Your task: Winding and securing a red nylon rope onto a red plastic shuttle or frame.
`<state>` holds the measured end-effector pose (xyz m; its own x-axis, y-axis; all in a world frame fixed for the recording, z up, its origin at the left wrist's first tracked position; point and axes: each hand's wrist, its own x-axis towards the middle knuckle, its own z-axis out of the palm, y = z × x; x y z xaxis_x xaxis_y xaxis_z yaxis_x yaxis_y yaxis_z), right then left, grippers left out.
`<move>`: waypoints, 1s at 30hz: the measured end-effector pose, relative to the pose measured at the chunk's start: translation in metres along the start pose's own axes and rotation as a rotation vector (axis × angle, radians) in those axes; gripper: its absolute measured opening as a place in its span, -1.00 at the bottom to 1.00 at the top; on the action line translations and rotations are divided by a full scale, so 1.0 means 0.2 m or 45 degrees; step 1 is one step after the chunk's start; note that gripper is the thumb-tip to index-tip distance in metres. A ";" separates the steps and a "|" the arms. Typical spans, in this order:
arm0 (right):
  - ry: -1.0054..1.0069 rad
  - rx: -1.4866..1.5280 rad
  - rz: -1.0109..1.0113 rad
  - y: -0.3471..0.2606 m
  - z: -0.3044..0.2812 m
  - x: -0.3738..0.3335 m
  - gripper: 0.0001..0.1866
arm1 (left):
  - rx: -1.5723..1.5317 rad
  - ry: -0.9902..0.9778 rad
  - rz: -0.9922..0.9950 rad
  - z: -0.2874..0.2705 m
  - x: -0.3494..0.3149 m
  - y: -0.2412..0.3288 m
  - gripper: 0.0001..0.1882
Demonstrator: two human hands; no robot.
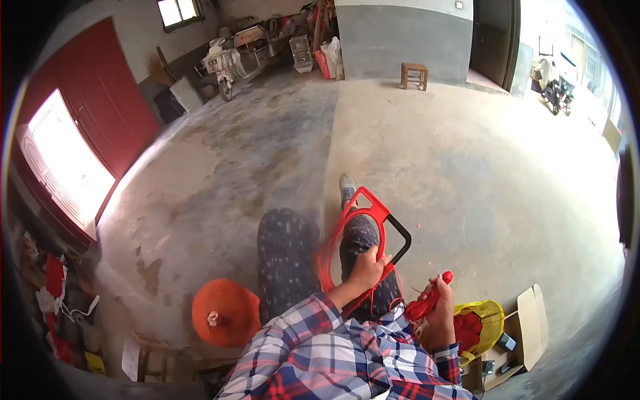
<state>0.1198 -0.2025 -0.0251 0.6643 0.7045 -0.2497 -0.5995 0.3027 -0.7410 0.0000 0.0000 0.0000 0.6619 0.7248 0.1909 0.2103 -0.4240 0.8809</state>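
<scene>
My left hand (367,270) is closed round the lower side of a red plastic frame (375,204). The frame has a large round opening and a black bent bar on its right side. It is tilted over my right knee, and its left edge is smeared by motion. Thin red cord runs along it below my left fingers. Off to the right, my right hand (441,310) is wrapped round a bundle of red cord (423,307). One rounded red end of the bundle sticks out above the fingers.
An orange bucket (223,303) with a small pale thing inside stands left of my legs. A yellow basket (492,320) of red material and an open cardboard box (531,327) sit at my right. Farther off are a wooden stool (414,76) and a parked scooter (223,70).
</scene>
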 end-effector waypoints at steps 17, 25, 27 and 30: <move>-0.188 -1.083 -0.637 -0.10 0.62 0.05 -0.40 | -0.175 -0.435 0.580 -0.18 -0.05 0.27 -0.50; -0.464 -0.250 0.046 0.06 0.42 0.02 -0.25 | -0.926 -0.591 -0.013 -0.29 -0.03 0.29 -0.65; -0.772 0.203 0.534 0.03 0.32 0.02 -0.35 | -1.078 -0.487 -0.044 -0.35 0.01 0.26 -0.65; -0.262 0.057 0.152 -0.03 0.35 0.09 -0.63 | -0.498 -0.146 0.527 -0.41 0.15 0.17 -0.61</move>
<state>0.1036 -0.1471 0.0198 0.4857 0.8514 -0.1981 -0.6903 0.2345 -0.6845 -0.0320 0.0512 0.0704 0.7107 0.4687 0.5245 -0.3496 -0.4116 0.8416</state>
